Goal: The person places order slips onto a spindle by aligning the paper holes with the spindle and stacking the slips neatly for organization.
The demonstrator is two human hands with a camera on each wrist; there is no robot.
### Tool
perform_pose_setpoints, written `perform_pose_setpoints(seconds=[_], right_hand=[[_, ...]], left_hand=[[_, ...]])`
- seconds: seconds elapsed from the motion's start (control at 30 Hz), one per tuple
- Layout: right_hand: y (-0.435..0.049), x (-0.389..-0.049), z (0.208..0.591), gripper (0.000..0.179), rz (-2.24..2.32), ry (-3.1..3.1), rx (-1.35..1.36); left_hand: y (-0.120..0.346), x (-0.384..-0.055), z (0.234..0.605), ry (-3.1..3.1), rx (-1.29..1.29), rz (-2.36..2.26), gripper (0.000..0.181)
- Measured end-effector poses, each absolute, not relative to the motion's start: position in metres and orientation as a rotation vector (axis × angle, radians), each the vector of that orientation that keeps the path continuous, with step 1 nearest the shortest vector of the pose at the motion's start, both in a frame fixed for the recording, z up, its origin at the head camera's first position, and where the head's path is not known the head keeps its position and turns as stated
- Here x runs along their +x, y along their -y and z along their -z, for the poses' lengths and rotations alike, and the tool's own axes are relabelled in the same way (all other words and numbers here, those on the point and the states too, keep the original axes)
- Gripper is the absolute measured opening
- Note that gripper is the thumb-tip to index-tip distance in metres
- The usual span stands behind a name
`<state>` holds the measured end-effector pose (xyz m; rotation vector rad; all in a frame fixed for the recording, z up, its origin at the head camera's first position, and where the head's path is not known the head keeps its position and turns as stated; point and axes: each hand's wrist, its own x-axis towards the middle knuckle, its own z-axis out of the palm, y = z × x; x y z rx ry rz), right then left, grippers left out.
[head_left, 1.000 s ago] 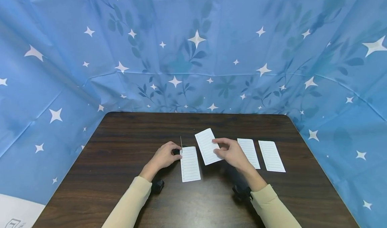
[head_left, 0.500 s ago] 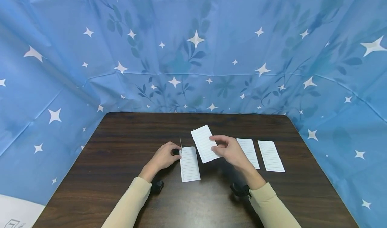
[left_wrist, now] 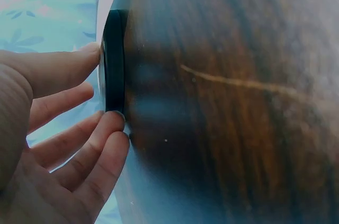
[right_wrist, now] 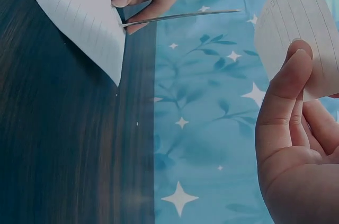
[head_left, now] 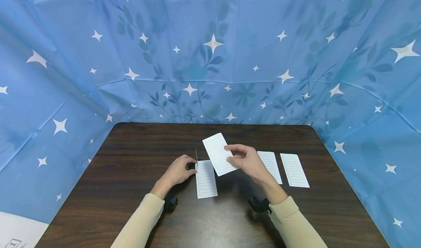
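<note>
My left hand [head_left: 178, 170] grips the black base [left_wrist: 114, 65] of what looks like a paper spike, thumb on one face and fingertips at its edge. A thin metal rod [right_wrist: 185, 16] sticks up from it. A white lined card [head_left: 206, 184] lies at the base, its far end at the rod; it appears to be pierced there. My right hand [head_left: 248, 161] pinches another lined card [head_left: 217, 155] between thumb and fingers. That card is tilted and held up, just right of the rod and partly beyond the lower card. Small checkboxes run along its edge in the right wrist view.
Two more lined cards, a nearer one [head_left: 270, 164] and an outer one [head_left: 294, 170], lie side by side right of my right hand. All stand on a dark wood-grain table [head_left: 138, 142]. A blue star-patterned cloth [head_left: 210, 65] hangs behind its far edge.
My right hand has moved left and slightly away with its card, closer to the rod. The left hand, the spike and the cards on the table have stayed in place.
</note>
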<state>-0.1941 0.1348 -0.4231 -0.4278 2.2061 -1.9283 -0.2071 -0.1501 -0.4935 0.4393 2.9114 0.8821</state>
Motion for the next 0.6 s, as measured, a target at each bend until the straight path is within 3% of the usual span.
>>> perform_pose_setpoints(seconds=[0.6], right_hand=[[-0.126, -0.196, 0.422, 0.039, 1.930, -2.158, -0.504]], left_hand=[[0.152, -0.200, 0.470, -3.124, 0.373, -1.151, 0.019]])
